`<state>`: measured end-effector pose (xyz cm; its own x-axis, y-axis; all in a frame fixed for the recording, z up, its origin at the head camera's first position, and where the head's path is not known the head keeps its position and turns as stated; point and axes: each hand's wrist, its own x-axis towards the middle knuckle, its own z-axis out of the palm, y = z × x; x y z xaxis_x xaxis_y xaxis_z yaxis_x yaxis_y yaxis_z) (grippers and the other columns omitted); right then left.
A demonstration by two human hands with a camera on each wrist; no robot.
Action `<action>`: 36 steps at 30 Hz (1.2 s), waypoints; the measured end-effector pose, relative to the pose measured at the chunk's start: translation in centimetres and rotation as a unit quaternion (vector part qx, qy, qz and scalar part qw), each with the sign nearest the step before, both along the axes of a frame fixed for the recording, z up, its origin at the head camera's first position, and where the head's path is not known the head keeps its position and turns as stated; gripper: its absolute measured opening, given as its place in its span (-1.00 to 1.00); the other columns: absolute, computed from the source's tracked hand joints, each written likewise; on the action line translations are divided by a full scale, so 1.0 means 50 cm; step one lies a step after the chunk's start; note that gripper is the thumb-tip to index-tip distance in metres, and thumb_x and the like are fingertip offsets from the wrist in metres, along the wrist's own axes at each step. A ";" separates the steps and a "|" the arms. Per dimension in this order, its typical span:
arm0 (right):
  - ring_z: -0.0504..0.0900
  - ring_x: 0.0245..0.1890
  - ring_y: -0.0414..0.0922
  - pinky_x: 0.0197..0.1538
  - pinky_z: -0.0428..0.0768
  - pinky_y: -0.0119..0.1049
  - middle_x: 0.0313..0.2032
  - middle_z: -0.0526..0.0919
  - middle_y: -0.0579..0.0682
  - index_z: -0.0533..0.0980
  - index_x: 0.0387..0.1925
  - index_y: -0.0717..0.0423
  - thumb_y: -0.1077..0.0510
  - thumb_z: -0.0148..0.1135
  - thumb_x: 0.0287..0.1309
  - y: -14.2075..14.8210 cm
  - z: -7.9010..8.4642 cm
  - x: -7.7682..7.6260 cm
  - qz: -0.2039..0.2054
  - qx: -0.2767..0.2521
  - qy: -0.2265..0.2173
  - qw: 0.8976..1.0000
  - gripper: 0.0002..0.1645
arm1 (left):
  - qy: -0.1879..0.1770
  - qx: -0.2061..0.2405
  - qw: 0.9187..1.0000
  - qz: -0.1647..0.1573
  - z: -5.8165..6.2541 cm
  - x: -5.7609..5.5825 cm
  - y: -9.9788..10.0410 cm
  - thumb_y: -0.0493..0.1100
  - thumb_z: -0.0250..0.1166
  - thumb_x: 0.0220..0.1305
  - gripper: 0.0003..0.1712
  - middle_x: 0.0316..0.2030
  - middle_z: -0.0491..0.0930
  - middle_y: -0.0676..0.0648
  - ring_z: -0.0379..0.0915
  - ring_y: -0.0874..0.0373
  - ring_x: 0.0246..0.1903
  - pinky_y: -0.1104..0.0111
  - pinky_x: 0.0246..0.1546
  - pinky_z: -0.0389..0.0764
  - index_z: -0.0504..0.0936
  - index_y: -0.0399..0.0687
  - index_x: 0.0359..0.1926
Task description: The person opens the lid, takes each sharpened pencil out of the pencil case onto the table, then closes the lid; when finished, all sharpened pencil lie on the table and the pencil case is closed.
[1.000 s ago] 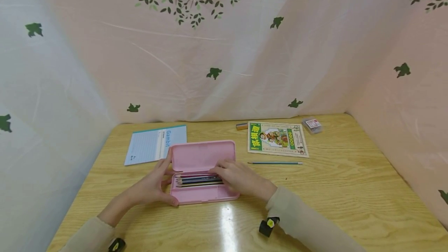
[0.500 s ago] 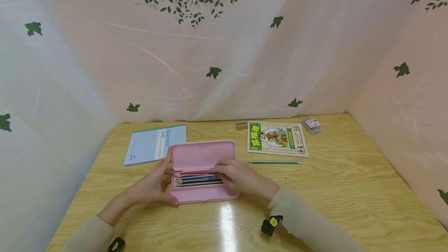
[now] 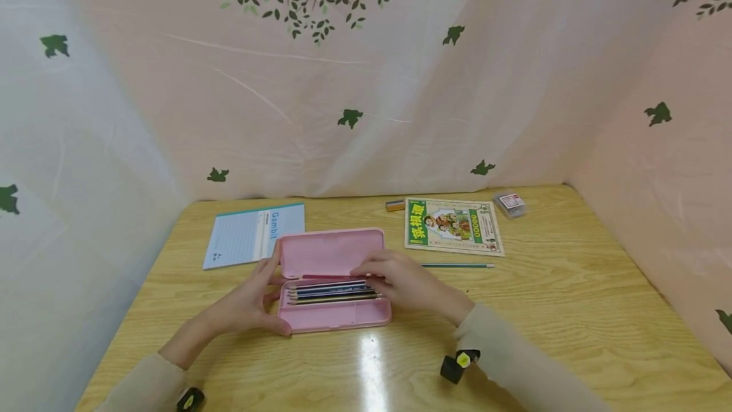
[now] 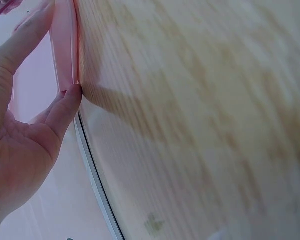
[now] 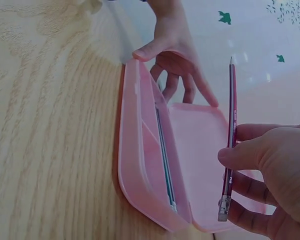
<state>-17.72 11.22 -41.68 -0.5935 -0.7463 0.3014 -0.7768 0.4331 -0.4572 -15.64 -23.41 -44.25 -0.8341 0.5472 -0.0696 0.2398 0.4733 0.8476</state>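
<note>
Right wrist view: the right-hand grip [image 5: 287,172] is drawn narrow, thumb and fingers pinching the red-striped pencil [image 5: 233,112] nearer its eraser than its point. The pencil is off the tabletop [image 5: 50,125], within this grip and in front of the raised lid [image 5: 200,150]. The pink pencil case [image 5: 132,135] sits just beside the grip, with other pencils [image 3: 328,295] lying in its long compartment. At the case's opposite end, the left-hand grip [image 3: 246,304] is spread wide, its thumb at the near corner and a finger against the lid's side.

To handle the pencil well, I would use a light but firm pinch and turn the wrist little, since a hold so close to the eraser lets the point swing. The shaft should clear both the lid and the pencils below, while steady pressure from the left-hand grip should stop the case from skidding.

The point faces away from the right-hand grip, towards the left-hand one; the eraser lies by the right fingers. In the head view, the long axis runs roughly parallel to the hinge and the stored pencils; whether it is quite level I cannot tell.
</note>
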 end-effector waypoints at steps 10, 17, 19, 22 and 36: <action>0.63 0.00 -0.20 0.00 0.66 -0.36 0.01 0.69 -0.09 0.70 0.04 0.05 0.31 0.31 0.31 0.065 0.031 -0.003 -0.012 -0.015 -0.020 1.000 -0.69 | 0.016 -0.008 1.000 -0.001 -0.001 -0.001 0.000 -0.03 0.72 -0.15 0.71 0.41 -0.02 -0.21 0.33 -0.18 0.28 0.15 0.24 0.49 -0.52 0.31 0.60; 0.62 -0.15 -0.24 -0.17 0.67 -0.34 -0.09 0.72 -0.14 0.72 0.00 -0.01 0.34 0.36 0.26 0.138 0.022 -0.012 -0.035 -0.028 -0.010 0.999 -0.68 | 0.013 -0.009 1.000 0.000 0.005 0.001 0.003 -0.04 0.72 -0.16 0.71 0.42 -0.03 -0.20 0.34 -0.16 0.28 0.15 0.24 0.48 -0.53 0.30 0.60; 0.64 -0.14 -0.22 -0.17 0.69 -0.30 -0.10 0.73 -0.13 0.72 -0.02 0.01 0.36 0.38 0.22 0.163 0.017 -0.013 -0.043 -0.032 0.003 0.999 -0.68 | 0.010 -0.006 1.000 0.000 0.005 0.001 0.004 -0.05 0.72 -0.16 0.72 0.42 -0.03 -0.21 0.34 -0.17 0.28 0.15 0.24 0.48 -0.52 0.30 0.60; 0.65 -0.17 -0.21 -0.23 0.68 -0.28 -0.12 0.73 -0.12 0.73 -0.05 0.03 0.39 0.41 0.17 0.201 0.009 -0.011 -0.058 -0.037 0.017 0.997 -0.67 | 0.011 -0.002 1.000 -0.003 0.005 0.001 0.004 -0.06 0.72 -0.16 0.71 0.41 -0.03 -0.25 0.34 -0.21 0.28 0.12 0.24 0.49 -0.53 0.28 0.60; 0.60 -0.24 -0.26 -0.26 0.63 -0.26 -0.23 0.71 -0.19 0.75 -0.13 0.02 0.47 0.45 0.04 0.321 -0.034 -0.002 -0.094 0.028 0.090 0.991 -0.60 | 0.004 0.000 1.000 0.001 0.005 0.004 0.003 -0.08 0.72 -0.16 0.71 0.42 -0.04 -0.22 0.33 -0.18 0.30 0.16 0.24 0.48 -0.52 0.33 0.59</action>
<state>-17.81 27.26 -43.38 -0.6640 -0.6455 0.3774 -0.7467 0.5989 -0.2894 -15.45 -23.28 -43.99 -0.8352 0.5463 -0.0628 0.2458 0.4732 0.8460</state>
